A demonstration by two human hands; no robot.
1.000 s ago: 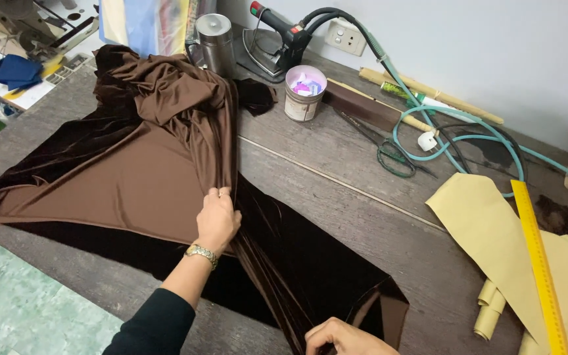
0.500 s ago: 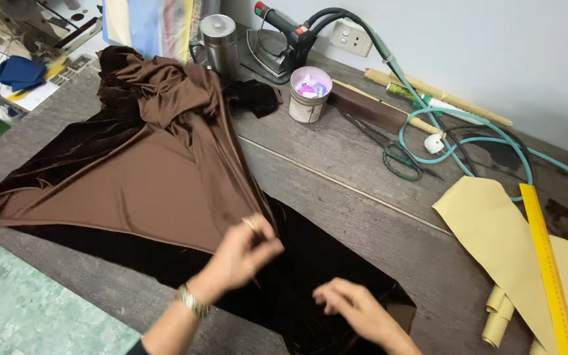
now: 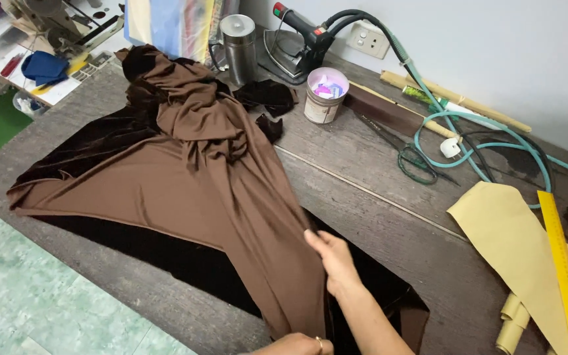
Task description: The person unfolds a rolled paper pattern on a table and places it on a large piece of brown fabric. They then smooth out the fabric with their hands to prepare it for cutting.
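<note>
While bent over a grey plank table (image 3: 376, 217), works with both hands at a large brown satin cloth (image 3: 185, 190). Lies fanned out flat over most of the tabletop, bunched into a twisted heap at the far end and narrowing to a point at the near edge. Sits on top of a darker brown velvet piece (image 3: 165, 256), which shows beneath it on both sides.

Off to the right, well apart from the cloth: a sheet of pale yellow pattern paper (image 3: 514, 243), curled at its near corner, with a yellow ruler (image 3: 563, 263) laid along it. Behind, against the wall, a steam iron (image 3: 290, 43) trailing a teal hose (image 3: 410, 66), a metal cup (image 3: 239, 39), a small round tub (image 3: 325, 95) of coloured bits, and dark-handled scissors (image 3: 415, 161) lying flat.

Reaches in from the lower right with the right hand (image 3: 333, 260): fingers together and curled, thumb on top, pinching the cloth's right-hand edge. Has the left hand (image 3: 294, 345) at the cloth's near point, cut off by the bottom of the view, with only ringed knuckles showing. Cannot tell how those fingers stand.
</note>
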